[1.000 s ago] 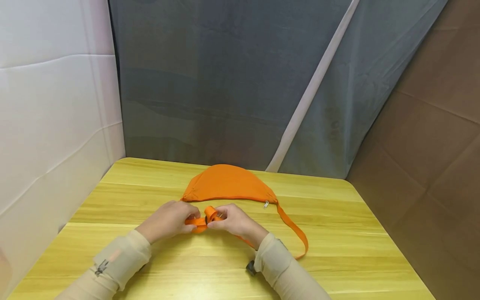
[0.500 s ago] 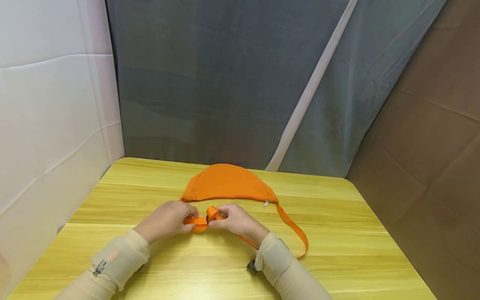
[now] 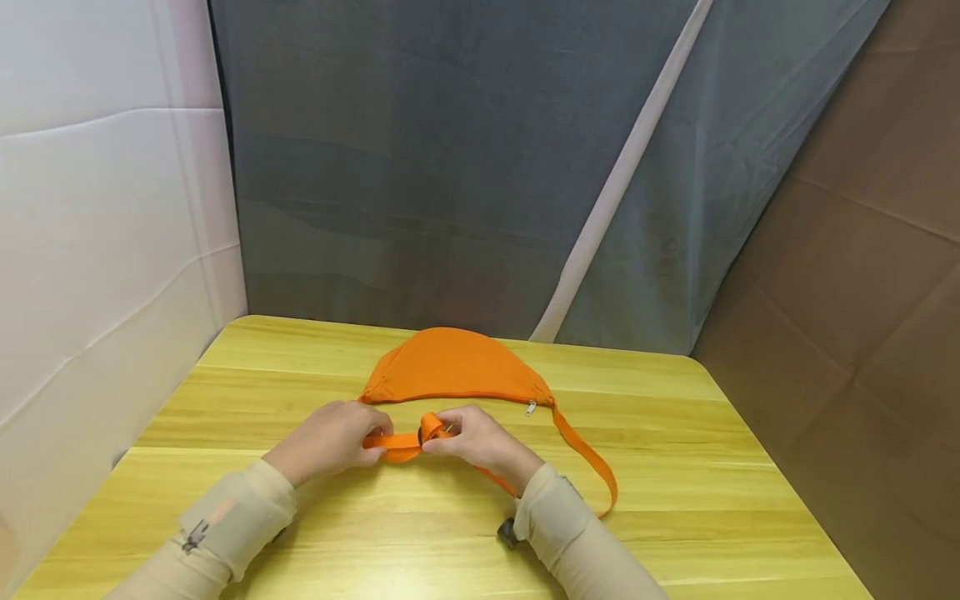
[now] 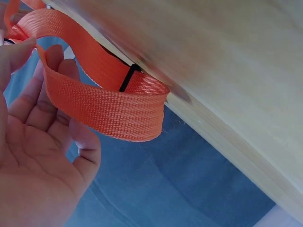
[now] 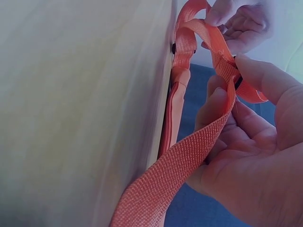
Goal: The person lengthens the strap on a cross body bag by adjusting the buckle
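An orange waist bag (image 3: 457, 367) lies on the table, its zip edge towards me. My left hand (image 3: 330, 442) pinches the orange webbing strap (image 4: 104, 109) between thumb and fingers; a loop of it hangs past that hand. A little to the right, my right hand (image 3: 480, 442) pinches the strap by a black slider (image 5: 238, 81), where the webbing bulges into a small loop (image 3: 432, 425). A straight stretch of strap runs between both hands. In the left wrist view, another black piece (image 4: 129, 78) crosses the strap near the table edge.
The wood-grain table (image 3: 675, 467) spans the lower view. Strap curves from the bag's right end, beside the silver zip pull (image 3: 531, 408), back under my right wrist. A black object (image 3: 507, 533) sits at the right cuff. Cloth walls stand around the table's sides and back.
My hands have drawn slightly apart, the left going left and the right going right. More strap shows between them, and the slider has shifted right with the right hand. The bag stays put.
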Demonstrator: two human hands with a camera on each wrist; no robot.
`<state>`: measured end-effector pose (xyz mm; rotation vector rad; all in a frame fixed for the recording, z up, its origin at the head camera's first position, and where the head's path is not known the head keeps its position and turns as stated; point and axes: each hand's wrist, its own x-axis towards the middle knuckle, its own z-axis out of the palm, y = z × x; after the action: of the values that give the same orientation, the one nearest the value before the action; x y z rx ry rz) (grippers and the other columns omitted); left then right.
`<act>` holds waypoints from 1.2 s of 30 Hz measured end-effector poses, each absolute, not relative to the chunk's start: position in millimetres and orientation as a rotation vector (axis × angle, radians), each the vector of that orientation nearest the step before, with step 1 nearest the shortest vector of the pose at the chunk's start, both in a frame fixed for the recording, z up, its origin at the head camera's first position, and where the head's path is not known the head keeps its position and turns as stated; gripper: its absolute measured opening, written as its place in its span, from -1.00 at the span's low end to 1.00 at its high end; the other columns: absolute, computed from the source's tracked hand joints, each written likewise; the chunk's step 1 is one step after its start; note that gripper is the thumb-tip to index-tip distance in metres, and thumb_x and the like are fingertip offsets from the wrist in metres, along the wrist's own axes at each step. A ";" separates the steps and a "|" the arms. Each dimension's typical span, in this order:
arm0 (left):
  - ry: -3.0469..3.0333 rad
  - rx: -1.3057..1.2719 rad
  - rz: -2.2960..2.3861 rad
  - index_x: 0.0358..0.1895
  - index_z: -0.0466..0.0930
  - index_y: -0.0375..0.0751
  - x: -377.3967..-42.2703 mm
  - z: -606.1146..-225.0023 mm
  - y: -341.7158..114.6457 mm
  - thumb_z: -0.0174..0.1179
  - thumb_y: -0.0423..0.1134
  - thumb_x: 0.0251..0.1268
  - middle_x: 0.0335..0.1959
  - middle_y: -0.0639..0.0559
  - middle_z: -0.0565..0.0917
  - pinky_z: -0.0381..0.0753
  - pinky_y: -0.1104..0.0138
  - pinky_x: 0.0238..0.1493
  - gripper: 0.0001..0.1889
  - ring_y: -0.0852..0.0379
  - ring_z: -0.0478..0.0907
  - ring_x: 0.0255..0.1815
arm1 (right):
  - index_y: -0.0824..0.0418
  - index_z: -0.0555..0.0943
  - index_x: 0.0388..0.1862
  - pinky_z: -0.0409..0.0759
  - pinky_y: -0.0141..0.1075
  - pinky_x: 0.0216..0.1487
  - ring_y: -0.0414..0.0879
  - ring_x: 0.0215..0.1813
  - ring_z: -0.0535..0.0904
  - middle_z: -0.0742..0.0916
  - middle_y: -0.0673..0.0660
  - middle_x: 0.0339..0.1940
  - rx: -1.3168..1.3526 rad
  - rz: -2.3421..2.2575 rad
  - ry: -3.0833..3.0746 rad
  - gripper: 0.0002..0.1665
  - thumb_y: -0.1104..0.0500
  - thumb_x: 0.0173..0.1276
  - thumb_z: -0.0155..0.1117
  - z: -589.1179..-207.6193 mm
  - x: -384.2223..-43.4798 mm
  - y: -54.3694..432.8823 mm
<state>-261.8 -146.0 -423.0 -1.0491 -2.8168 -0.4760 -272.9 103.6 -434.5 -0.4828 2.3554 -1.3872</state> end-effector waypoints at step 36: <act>-2.748 -1.110 -0.523 -0.10 0.73 -0.09 -261.5 -425.6 -145.1 0.50 0.07 0.11 -0.20 0.17 0.72 0.60 0.17 -0.14 -0.61 0.25 0.58 -0.30 | 0.08 0.75 0.07 0.46 -0.28 -0.24 -0.11 -0.26 0.53 0.72 -0.01 -0.20 -0.439 -1.393 2.337 -0.64 0.13 0.29 0.52 -432.8 -267.4 97.2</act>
<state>-261.5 -145.1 -425.6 -1.1097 -2.7483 -0.5230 -267.4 97.2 -432.8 -0.4390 2.3369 -1.3927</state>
